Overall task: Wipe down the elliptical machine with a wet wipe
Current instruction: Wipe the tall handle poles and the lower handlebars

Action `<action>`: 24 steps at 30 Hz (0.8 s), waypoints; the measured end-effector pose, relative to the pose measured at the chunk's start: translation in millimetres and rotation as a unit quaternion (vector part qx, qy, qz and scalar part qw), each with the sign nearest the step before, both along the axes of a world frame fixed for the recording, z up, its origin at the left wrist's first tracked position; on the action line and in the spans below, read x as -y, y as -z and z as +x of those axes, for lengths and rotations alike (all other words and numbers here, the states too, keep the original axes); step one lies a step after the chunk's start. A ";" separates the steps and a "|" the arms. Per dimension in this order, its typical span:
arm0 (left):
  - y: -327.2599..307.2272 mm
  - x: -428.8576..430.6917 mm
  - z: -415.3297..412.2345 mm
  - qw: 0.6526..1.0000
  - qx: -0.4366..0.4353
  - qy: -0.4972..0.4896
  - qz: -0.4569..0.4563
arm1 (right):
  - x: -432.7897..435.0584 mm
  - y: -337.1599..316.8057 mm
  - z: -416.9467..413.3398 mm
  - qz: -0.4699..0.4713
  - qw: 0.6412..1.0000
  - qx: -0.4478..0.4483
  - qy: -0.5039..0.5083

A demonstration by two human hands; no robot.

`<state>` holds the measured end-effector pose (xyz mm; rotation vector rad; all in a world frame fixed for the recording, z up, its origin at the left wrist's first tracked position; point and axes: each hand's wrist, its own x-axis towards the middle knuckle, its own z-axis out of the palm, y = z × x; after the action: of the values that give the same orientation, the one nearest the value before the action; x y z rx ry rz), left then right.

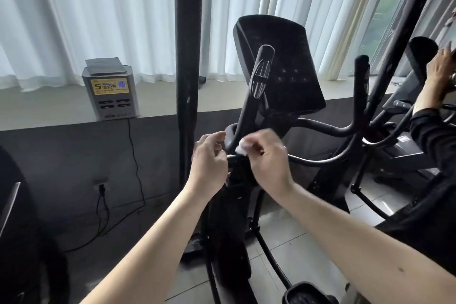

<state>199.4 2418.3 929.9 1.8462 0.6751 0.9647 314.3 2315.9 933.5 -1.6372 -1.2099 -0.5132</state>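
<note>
Below the dark console (pixel 278 64) of the elliptical machine (pixel 237 205), both bare hands meet in front of the black centre post. The right hand (pixel 269 163), down and slightly left of the console, has its fingers curled in, and thumb and fingertips pinch a small bunched white wet wipe (pixel 241 147). The wipe sits just under the console, against the place where the curved grip bar (pixel 259 76) runs down to the post; blur hides whether it presses the metal. The left hand (pixel 209 163), lower left of the console and just beside the right hand, has its fingers loosely bent, the forefinger reaching up toward the wipe, with nothing gripped that shows. Whether its fingertips touch the post cannot be told. A tall black swing handle (pixel 187 57) stands left of the console. Further left, on the window ledge before white curtains (pixel 98 12), stands a grey charging box (pixel 111 91), its cable (pixel 135 155) hanging toward a wall socket (pixel 101 186). Far right of the console, another person's hand (pixel 441 69) rests on a neighbouring machine.
</note>
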 end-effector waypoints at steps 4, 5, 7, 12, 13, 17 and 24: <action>1.7 2.4 0.2 1.000 -0.005 0.001 -0.005 | -11.9 -39.6 1.0 0.079 0.997 -0.017 -0.021; 2.5 3.9 0.8 1.000 -0.006 0.001 -0.004 | -15.4 -37.4 0.3 0.070 0.997 -0.022 -0.018; 3.6 6.2 1.9 1.000 -0.007 -0.001 0.001 | -18.9 -15.0 1.1 0.055 0.998 -0.009 -0.009; 8.3 9.2 -4.2 1.000 -0.017 -0.001 0.006 | -6.8 49.9 -4.8 -0.026 0.993 -0.117 0.004; 10.0 8.0 -6.4 1.000 -0.020 -0.005 0.011 | -3.5 50.6 -4.9 -0.009 0.991 -0.134 0.009; 12.7 2.3 -9.9 1.000 -0.024 -0.019 0.006 | -7.1 11.7 -2.7 0.092 0.989 -0.110 -0.032; 13.1 13.8 -6.6 1.000 -0.016 -0.003 0.007 | -17.0 32.3 -8.0 0.051 0.984 -0.168 -0.023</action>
<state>192.8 2404.5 916.8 1.8775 0.6946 0.9471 306.2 2332.8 901.2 -1.5309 -0.9520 -0.2510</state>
